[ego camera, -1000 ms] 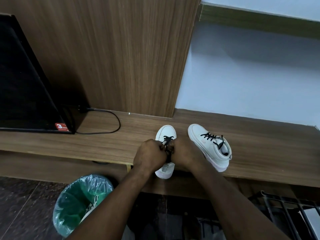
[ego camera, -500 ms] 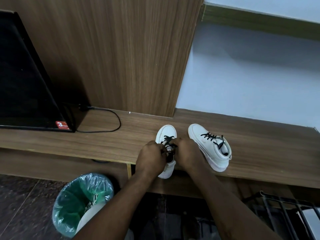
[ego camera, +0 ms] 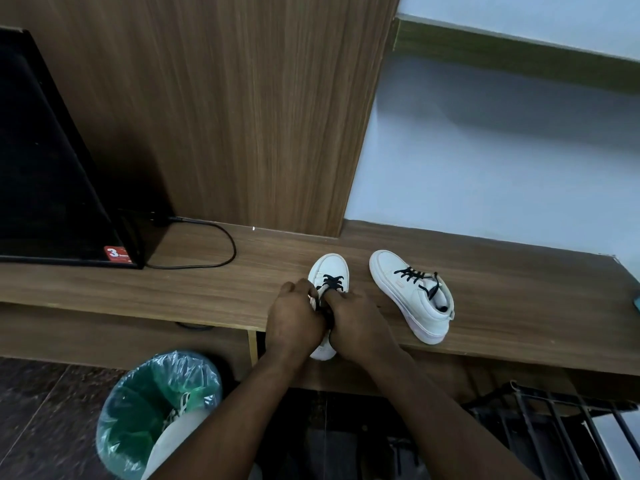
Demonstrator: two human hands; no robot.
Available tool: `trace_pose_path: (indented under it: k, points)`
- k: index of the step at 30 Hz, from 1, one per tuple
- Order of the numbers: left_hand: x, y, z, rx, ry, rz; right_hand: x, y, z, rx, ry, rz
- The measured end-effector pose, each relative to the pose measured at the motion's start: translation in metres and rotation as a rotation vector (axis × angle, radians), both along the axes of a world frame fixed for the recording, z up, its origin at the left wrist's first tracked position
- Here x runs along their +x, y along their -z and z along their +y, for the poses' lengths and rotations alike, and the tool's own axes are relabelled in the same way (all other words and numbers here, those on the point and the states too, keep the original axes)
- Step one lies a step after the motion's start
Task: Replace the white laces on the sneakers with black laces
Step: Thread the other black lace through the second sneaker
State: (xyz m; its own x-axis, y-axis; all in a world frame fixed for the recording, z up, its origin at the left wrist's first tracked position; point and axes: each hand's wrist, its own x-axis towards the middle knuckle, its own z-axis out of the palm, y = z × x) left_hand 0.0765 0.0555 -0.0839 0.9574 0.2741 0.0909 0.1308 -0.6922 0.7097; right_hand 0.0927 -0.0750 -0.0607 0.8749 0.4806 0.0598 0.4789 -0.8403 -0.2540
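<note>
A person's left hand (ego camera: 294, 320) and right hand (ego camera: 356, 327) are meeting over a white sneaker (ego camera: 330, 266) sitting at the front edge of the desk (ego camera: 207, 289), its toe pointing toward the back edge. The fingers (ego camera: 299, 287) of both hands are curling tightly around its black lace (ego camera: 333, 282), knuckles touching; the exact pinch is hidden. A second sneaker (ego camera: 408, 296), threaded in black, is sitting just to the right. A green-lined bin (ego camera: 156, 410) is standing on the floor below the front edge.
</note>
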Motion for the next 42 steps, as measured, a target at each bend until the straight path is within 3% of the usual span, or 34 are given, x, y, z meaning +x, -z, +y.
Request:
trace_pose_path:
  k: [6,15,18,22,25,29,33,42]
  points:
    - [0.000,-0.002,0.009,-0.037,0.083,0.030,-0.004,0.002,0.009,0.050,0.042,0.093]
    - [-0.006,-0.004,0.006,-0.013,0.085,-0.052,-0.003,0.009,0.007,0.175,0.142,-0.002]
    - [-0.008,-0.003,0.009,0.056,0.130,-0.043,-0.001,0.004,-0.005,0.356,0.215,0.081]
    - [-0.011,0.000,0.015,0.160,0.214,-0.014,0.009,-0.007,-0.046,0.511,0.434,-0.092]
    - [-0.017,0.001,0.014,0.284,0.273,-0.007,0.015,-0.008,-0.089,0.369,0.556,-0.200]
    - [-0.021,0.001,0.003,0.334,0.326,-0.042,0.020,-0.006,-0.141,0.125,0.701,-0.072]
    - [-0.023,0.005,-0.008,0.373,0.326,-0.022,0.015,0.002,-0.158,-0.076,0.549,0.081]
    - [-0.003,-0.005,-0.031,0.557,0.325,0.035,0.011,0.014,-0.142,-0.054,0.580,0.074]
